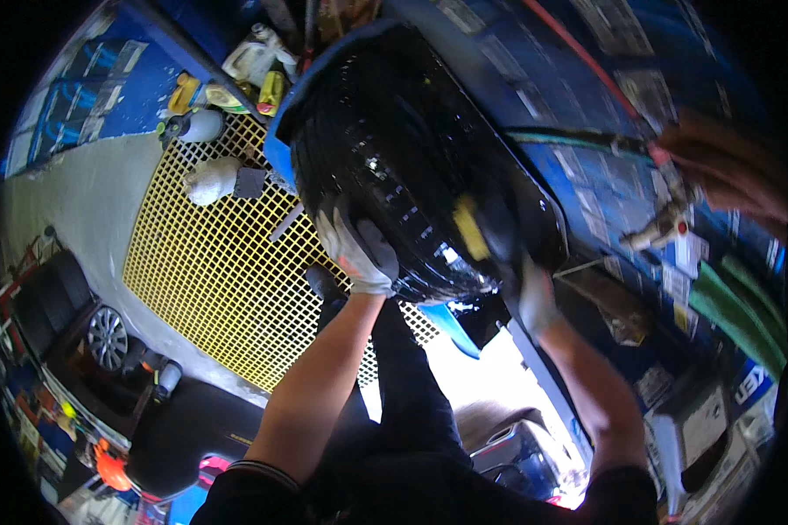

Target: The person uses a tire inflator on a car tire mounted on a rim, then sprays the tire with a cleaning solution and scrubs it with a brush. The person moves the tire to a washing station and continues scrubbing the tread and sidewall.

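Observation:
A wet black car tire stands tilted in front of me, its tread shining with water. A blue curved rim shows along its far left side. My left hand, in a pale grey glove, grips the near left edge of the tire, fingers laid over the tread. At the tire's near right my gloved right hand is smeared by motion. It seems closed round a dark tool with a yellow strip against the tread. The tool's exact kind is too blurred to tell.
Yellow floor grating lies left of the tire. Jugs and bottles stand at the far left, beside a sprayer bottle. On the right hang a spray gun, a brown cloth and a green cloth. More tires stand far left.

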A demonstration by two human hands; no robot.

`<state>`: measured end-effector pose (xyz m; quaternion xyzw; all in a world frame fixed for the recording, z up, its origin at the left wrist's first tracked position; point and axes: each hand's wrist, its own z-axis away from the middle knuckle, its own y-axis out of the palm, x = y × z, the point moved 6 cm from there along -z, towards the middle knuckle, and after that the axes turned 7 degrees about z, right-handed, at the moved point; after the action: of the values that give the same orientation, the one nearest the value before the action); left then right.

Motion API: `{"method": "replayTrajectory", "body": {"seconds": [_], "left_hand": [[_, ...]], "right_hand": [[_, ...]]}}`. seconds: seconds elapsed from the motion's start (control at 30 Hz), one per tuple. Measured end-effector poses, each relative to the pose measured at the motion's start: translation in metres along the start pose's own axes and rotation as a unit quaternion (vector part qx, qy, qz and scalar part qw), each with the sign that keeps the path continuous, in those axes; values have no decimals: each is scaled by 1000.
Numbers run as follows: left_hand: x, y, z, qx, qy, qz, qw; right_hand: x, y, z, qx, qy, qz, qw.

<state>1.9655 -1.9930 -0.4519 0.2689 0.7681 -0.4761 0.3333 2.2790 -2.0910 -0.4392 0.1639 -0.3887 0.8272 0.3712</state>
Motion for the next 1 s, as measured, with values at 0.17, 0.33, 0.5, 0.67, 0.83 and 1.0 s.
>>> {"method": "replayTrajectory", "body": {"seconds": [0.17,0.33,0.5,0.67,0.83,1.0], "left_hand": [[6,2,-1,9,-11,-4,1000],[4,5,5,4,77,0,997],[-7,13,14,19,168,-14,986],[11,12,12,36,32,42,998],[14,13,15,63,127,-95,985],[20,11,13,42,60,5,997]], "right_hand": [[85,6,-49,-112,-85,176,974],[-91,-7,83,-93,97,92,987],[-263,-13,-10,-52,250,234,938],[-323,-18,-128,-6,210,287,935],[-346,-17,-139,-29,256,211,943],[-284,-1,-40,-90,235,-7,968]]}}
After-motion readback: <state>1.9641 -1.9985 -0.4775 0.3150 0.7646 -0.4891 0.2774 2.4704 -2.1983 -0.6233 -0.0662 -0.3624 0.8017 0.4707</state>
